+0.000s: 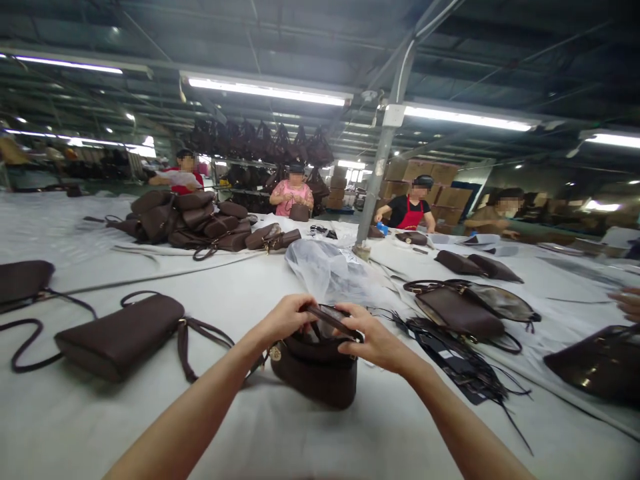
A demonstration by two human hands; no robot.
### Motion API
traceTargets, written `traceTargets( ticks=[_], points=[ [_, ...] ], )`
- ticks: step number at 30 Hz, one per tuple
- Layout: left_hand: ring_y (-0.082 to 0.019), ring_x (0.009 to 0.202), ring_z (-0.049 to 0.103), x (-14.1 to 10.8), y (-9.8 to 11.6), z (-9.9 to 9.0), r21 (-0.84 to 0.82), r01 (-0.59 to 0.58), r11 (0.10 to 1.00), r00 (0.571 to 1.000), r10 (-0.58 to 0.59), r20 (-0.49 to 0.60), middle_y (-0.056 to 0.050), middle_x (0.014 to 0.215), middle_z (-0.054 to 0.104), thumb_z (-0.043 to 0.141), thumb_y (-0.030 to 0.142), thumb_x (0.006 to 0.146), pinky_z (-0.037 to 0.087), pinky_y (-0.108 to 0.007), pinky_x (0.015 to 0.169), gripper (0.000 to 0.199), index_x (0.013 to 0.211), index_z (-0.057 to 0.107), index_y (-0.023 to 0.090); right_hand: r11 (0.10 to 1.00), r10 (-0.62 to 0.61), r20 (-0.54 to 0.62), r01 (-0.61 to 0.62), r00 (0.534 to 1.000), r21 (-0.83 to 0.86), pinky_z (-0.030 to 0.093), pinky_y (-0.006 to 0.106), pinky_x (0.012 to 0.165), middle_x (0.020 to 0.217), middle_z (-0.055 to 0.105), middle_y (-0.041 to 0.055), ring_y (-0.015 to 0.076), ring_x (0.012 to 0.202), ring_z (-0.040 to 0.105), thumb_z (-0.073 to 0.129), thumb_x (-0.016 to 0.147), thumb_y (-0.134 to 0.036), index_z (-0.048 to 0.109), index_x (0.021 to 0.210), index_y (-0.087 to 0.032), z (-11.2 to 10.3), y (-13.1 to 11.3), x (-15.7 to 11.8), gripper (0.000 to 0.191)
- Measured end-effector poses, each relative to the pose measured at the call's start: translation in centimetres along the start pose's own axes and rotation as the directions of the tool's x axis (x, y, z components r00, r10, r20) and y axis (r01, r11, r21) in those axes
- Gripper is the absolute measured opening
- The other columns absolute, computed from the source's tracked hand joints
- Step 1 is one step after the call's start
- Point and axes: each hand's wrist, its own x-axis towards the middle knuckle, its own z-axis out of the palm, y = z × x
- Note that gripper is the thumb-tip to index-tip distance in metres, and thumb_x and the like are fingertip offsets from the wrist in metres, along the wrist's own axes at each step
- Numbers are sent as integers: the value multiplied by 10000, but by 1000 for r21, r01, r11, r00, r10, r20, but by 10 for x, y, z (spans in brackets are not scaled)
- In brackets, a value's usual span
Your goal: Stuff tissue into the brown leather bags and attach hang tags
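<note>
A dark brown handbag (315, 383) stands upright on the white-covered table in front of me, its top gaping. My left hand (293, 318) is closed on the left side of the bag's upper rim, by the handle. On the right, my right hand (370, 337) has its fingers bent around the rim and handle, with the thumb in front. A round gold charm (275, 353) hangs at the bag's left side. Whitish lining or filling shows in the opening, partly hidden by the handle and my fingers.
Brown bags lie left (125, 333) and right (457, 307), near a bundle of black tags (450, 360). Behind my bag sits a clear plastic bag (325, 267). A pile of bags (185, 220), a metal post (380, 167) and several co-workers are farther back. Another person's hand (627, 303) shows at right.
</note>
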Motion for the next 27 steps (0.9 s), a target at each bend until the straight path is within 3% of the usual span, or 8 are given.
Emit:
traceTargets(
  ticks=[4,8,11,16,19,23,25,27],
  points=[
    [-170,759,610,-4,5,-5,174,24,984,999,-18,-36,-2,730,641,550,110,739,458,-235,682,116,808,618,174,999,31,46,-30,998,-38,321,467,1081,1347,516,114,309,1258,444,673,705,-154,732,893,-188,9,1,8,200],
    [-247,897,607,-10,15,-7,303,139,943,982,-92,-166,-71,872,672,514,50,709,434,-349,812,238,884,610,181,998,53,92,-49,994,-46,330,437,1077,1392,484,106,301,1273,435,654,706,-140,718,810,-175,10,0,13,127],
    [-227,844,616,-9,11,-12,308,231,923,961,-166,-223,-57,855,675,513,81,715,440,-311,739,252,920,609,191,999,52,124,-52,991,-7,330,419,1073,1412,475,98,289,1273,444,643,716,-142,713,846,-178,9,-1,13,151],
    [-172,725,613,-1,-6,-24,270,320,908,935,-257,-244,-12,740,657,544,149,729,404,-237,593,131,832,615,187,985,70,53,-78,996,157,391,414,1013,1389,517,99,290,1222,499,656,742,-229,696,829,-183,8,5,10,106],
    [-191,770,618,-5,-5,-25,296,335,894,921,-246,-302,-7,739,648,563,182,762,407,-256,641,165,922,597,209,925,134,16,-131,991,356,447,395,932,1269,602,72,258,1160,536,614,814,-360,679,1075,-225,9,10,6,302],
    [-162,686,618,-26,11,-7,219,161,962,927,-71,-369,18,720,642,555,220,835,436,-247,639,191,1023,525,216,819,190,33,-177,981,546,461,367,861,1065,671,60,217,985,587,598,837,-493,646,1168,-199,9,10,3,445],
    [-153,704,625,-38,21,10,244,-33,969,919,125,-374,-4,765,650,481,208,890,466,-249,663,66,927,536,208,787,211,38,-192,977,587,461,358,840,1052,673,63,202,933,586,610,822,-541,660,1136,-176,8,8,3,484],
    [-167,852,641,-46,28,27,341,-285,896,891,379,-250,-50,896,674,425,198,930,498,-276,780,148,871,561,196,755,229,29,-196,973,626,467,346,814,1072,665,57,185,902,586,617,807,-578,643,1157,-177,9,6,3,532]
  ],
)
